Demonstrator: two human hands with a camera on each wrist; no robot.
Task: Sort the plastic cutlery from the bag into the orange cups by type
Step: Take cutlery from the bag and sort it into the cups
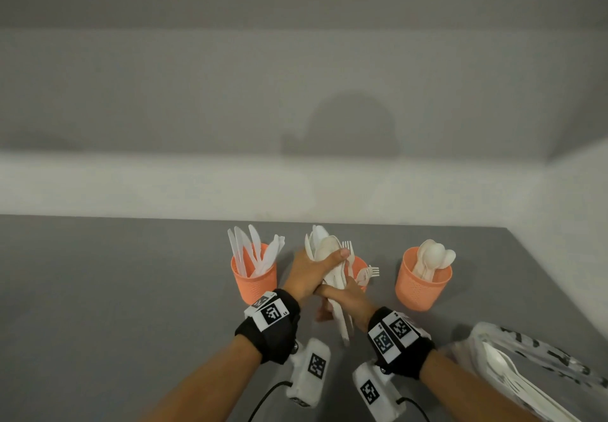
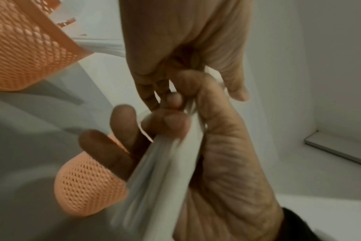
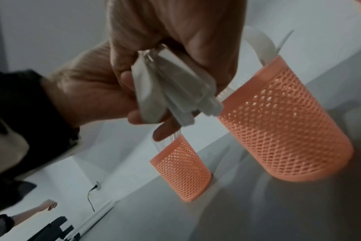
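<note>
Three orange mesh cups stand in a row on the grey table. The left cup holds knives, the middle cup forks, the right cup spoons. In front of the middle cup my left hand grips a mixed bundle of white plastic cutlery around its upper part. Just below, my right hand grips the bundle's handles. In the left wrist view the blurred bundle runs through the right hand. Its handle ends fan out in the right wrist view.
The clear printed bag, with more white cutlery inside, lies at the table's near right. A white wall rises right behind the cups. The wrist views show two of the cups close by the hands.
</note>
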